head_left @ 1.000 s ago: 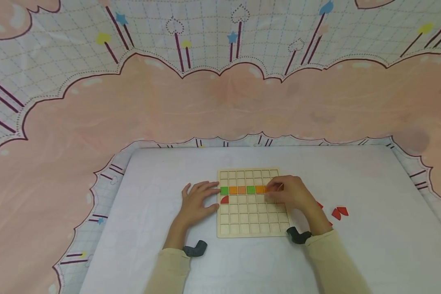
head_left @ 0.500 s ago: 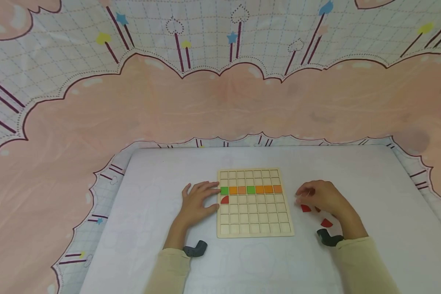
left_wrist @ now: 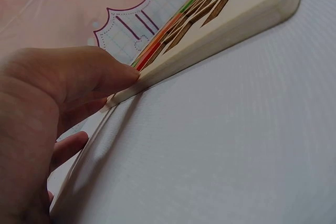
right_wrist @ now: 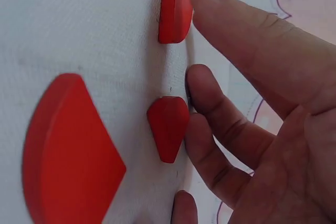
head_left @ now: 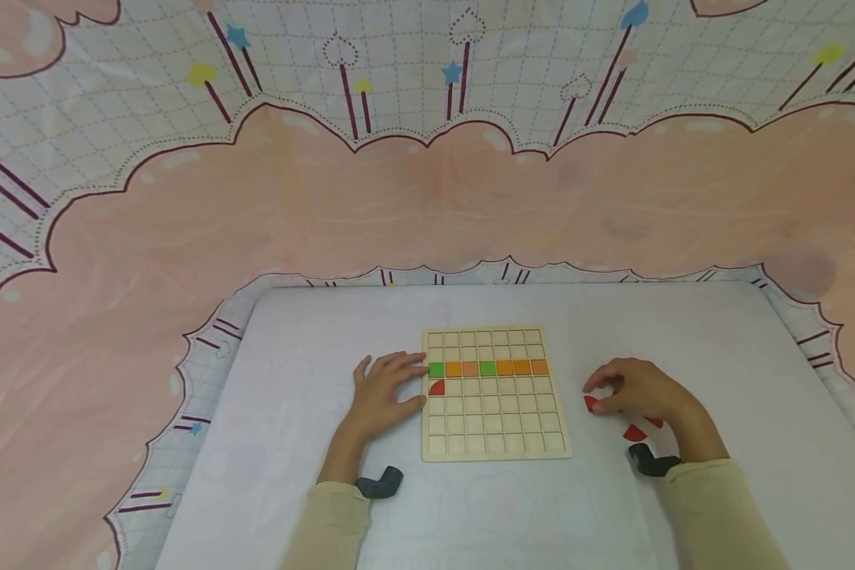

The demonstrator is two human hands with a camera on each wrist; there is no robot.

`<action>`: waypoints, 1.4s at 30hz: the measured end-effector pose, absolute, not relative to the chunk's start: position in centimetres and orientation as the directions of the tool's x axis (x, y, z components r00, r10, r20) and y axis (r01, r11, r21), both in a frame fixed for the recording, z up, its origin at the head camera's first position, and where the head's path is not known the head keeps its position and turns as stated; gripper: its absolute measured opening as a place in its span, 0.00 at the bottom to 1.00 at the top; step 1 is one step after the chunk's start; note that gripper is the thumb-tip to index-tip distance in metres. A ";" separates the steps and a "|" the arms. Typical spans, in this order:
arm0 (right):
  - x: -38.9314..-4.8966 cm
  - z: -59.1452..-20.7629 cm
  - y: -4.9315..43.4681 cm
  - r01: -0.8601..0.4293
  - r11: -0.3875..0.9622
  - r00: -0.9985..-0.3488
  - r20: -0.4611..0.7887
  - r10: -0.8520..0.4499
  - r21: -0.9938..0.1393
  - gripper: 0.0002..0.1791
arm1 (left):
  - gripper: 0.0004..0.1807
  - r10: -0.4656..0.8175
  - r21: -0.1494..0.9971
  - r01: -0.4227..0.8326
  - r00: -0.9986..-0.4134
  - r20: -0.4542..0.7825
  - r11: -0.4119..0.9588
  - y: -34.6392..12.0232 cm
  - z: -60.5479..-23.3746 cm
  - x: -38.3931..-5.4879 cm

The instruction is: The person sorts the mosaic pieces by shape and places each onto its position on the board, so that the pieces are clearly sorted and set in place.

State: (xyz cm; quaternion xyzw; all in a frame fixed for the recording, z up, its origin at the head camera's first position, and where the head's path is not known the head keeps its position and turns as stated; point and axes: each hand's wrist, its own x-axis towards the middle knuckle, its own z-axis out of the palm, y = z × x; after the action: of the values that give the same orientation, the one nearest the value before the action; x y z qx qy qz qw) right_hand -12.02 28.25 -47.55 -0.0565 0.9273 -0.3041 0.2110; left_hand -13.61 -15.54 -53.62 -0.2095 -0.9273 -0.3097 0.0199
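From the head view, my right hand [head_left: 644, 394] hovers over the red pieces [head_left: 593, 404] on the worktop [head_left: 720, 356], right of the grid board [head_left: 495, 431]; my left hand [head_left: 385, 392] lies flat against its left edge. At the right wrist, my fingers [right_wrist: 210, 100] are loosely apart, tips just touching two small red pieces [right_wrist: 169, 124].

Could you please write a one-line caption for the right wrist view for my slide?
Right hand reaching over three red pieces on the white table, fingertips touching two.
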 end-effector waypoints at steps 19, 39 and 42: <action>-12.1 -48.0 28.3 0.015 0.804 -0.894 -0.368 -0.255 -0.594 0.14 | 0.25 0.377 0.575 0.397 -0.912 0.160 0.716 -15.5 -53.7 -13.7; -12.7 -46.9 26.2 0.002 0.756 -0.938 -0.263 -0.226 -0.655 0.10 | 0.25 0.370 0.560 0.392 -0.915 0.159 0.730 -15.5 -53.5 -13.5; -12.9 -47.0 25.3 -0.017 0.745 -0.941 -0.241 -0.237 -0.667 0.08 | 0.25 0.372 0.565 0.395 -0.914 0.161 0.725 -15.5 -53.6 -13.5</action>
State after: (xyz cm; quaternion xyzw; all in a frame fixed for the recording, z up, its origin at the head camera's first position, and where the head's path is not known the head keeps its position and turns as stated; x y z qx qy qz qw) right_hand -12.93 25.30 -47.02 -0.0688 0.9207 -0.3507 0.1569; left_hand -13.51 -15.46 -53.57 -0.2066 -0.9285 -0.3081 0.0184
